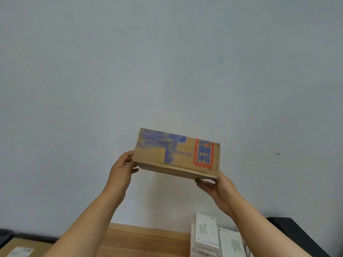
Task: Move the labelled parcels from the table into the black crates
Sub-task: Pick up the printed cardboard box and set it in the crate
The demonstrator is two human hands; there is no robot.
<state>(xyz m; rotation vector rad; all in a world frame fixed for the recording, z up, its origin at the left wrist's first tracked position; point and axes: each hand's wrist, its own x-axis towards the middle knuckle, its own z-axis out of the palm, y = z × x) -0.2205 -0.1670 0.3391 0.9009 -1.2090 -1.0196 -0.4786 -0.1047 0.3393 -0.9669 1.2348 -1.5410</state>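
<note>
Both hands hold the printed cardboard box [177, 154] aloft against the wall, long axis running left to right: left hand [121, 168] clasps 1 end, right hand [216, 186] cups the other's lower corner.

Parcel [176, 154]: brown corrugated cardboard, matt, blue and orange print, worn edges. Desk [144, 240]: wood-grain surface, smooth, low sheen. White boxes [207, 232]: smooth card, possibly coated; blur limits certainty. Wall [167, 62]: matt paint, lightly scuffed.
</note>
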